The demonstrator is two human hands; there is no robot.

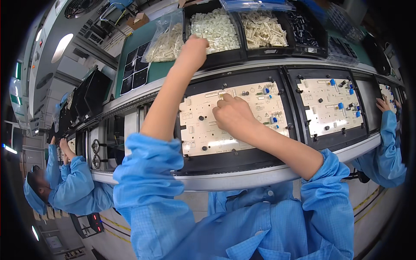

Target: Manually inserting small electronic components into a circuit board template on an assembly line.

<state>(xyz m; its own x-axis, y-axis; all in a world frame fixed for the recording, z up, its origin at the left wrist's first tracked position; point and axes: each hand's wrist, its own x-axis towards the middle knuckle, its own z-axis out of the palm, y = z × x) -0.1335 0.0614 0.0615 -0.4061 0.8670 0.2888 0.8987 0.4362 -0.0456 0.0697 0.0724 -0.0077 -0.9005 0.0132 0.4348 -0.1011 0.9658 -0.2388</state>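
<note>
My left hand (193, 51) reaches over the near left corner of a black bin full of small whitish connectors (216, 32). Its fingers are curled and partly hidden, so whatever they grip does not show. Lower down, my right hand (235, 113) is closed against a cream circuit board (201, 141), near a row of white connectors on it. Its fingertips point down to the board, and the hand covers anything between them. Blue parts (274, 120) and dark round parts (201, 118) stand on this board, which lies in a black frame (242, 157).
A second board (320, 117) lies in its frame to the right. Behind are a bin of long cream connectors (265, 30), a bin of dark parts (303, 30) and a clear bag of parts (167, 41). Co-workers' hands (383, 104) work at the right and far left (65, 147).
</note>
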